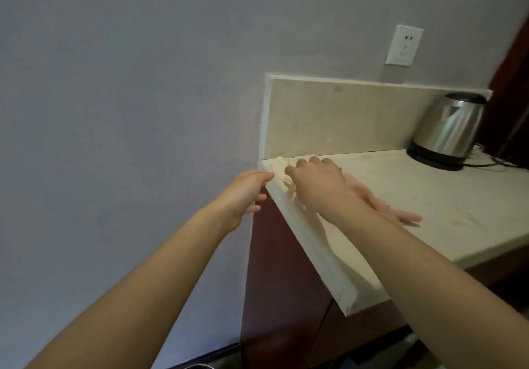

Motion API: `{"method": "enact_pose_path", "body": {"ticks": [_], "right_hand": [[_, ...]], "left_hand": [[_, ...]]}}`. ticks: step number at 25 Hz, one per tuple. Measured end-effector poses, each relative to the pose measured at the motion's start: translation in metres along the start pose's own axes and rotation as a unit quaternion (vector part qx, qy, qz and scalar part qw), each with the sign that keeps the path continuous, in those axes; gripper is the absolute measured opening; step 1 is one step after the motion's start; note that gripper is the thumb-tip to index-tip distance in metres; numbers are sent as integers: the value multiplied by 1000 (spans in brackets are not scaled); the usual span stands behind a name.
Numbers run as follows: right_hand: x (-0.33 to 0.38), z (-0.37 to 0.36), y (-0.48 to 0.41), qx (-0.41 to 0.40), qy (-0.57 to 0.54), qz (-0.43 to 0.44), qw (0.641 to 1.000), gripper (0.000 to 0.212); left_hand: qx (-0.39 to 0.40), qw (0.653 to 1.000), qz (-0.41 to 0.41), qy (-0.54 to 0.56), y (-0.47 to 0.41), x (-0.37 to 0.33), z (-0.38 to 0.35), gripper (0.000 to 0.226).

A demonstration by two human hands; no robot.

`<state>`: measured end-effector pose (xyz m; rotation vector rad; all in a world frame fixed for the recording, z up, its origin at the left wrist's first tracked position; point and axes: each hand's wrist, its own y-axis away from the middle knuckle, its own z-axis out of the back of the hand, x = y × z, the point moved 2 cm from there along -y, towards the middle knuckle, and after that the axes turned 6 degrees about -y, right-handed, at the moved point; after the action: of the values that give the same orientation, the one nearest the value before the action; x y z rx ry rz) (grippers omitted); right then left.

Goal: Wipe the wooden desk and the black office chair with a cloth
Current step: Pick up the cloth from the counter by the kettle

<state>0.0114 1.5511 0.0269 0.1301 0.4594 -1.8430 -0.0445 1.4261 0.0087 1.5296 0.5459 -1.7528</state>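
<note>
The tabletop (429, 197) is a pale, cream slab with a smooth, faintly marbled face and a thick squared edge. An upright back panel (329, 117) of the same pale material stands along its rear. Below it is a cabinet (274, 268) with flat, dark reddish-brown sides. A kettle (448, 131) stands at the rear of the slab, a rounded body of brushed steel on a black base with a black lid.

The cloth (280, 171) lies well to the left of the kettle, at the slab's far corner against the foot of the back panel. It is a thin, cream, crumpled rag, nearly the colour of the stone. The right hand (317, 185) rests on it, knuckles raised. Its grip is closed, fingers bent down onto the fabric, which bunches out ahead of the fingertips and to their left.

The left hand (243, 194) is farther left of the kettle, just off the slab's edge. Its grip is loose and apart, holding nothing, thumb pointing toward the cloth.

A white wall socket (403, 45) sits above and left of the kettle on a matt grey wall (114, 82).
</note>
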Motion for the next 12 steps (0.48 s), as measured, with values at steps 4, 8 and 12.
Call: {"method": "enact_pose_path", "body": {"ticks": [4, 8, 12], "right_hand": [[-8, -22, -20, 43, 27, -19, 999, 34], [-10, -31, -29, 51, 44, -58, 996, 28], [0, -20, -26, 23, 27, -60, 998, 29]], "left_hand": [[-14, 1000, 11, -4, -5, 5, 8, 34], [-34, 999, 13, -21, 14, 24, 37, 28], [-43, 999, 34, 1, 44, 47, 72, 22]]}}
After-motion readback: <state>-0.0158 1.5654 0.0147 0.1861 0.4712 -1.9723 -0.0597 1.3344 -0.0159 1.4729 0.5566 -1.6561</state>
